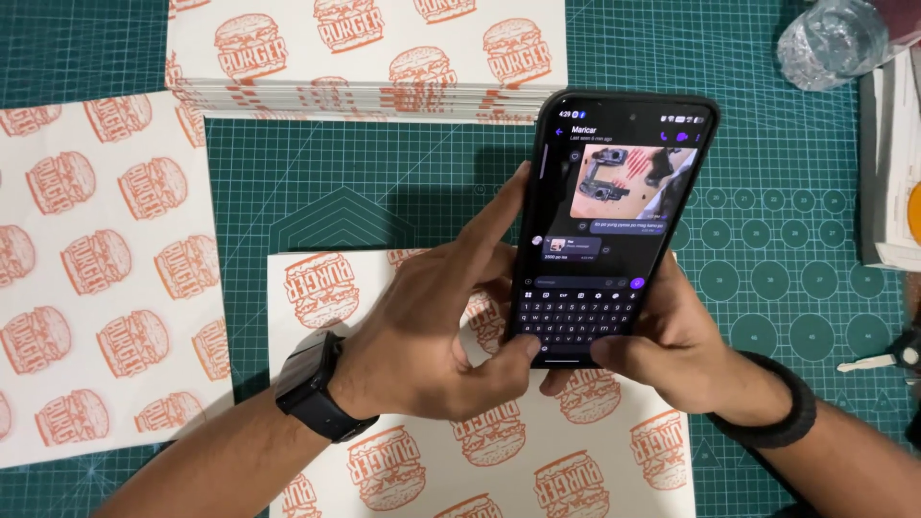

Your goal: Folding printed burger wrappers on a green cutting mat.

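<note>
Head view, nearest first: a white paper sheet printed with orange burgers lies flat on the green gridded cutting mat, unfolded and untouched as far as can be judged. Above it both hands cradle a glossy black smartphone, tilted up, its screen showing a chat with a keyboard open. The left hand, with a dark matte smartwatch on its wrist, curls around the phone's left edge; the right hand, with a black wristband, closes on the lower right, thumb over the keys. Farther off sit a loose printed sheet, a neat stack of sheets and a crinkled clear bottle.
</note>
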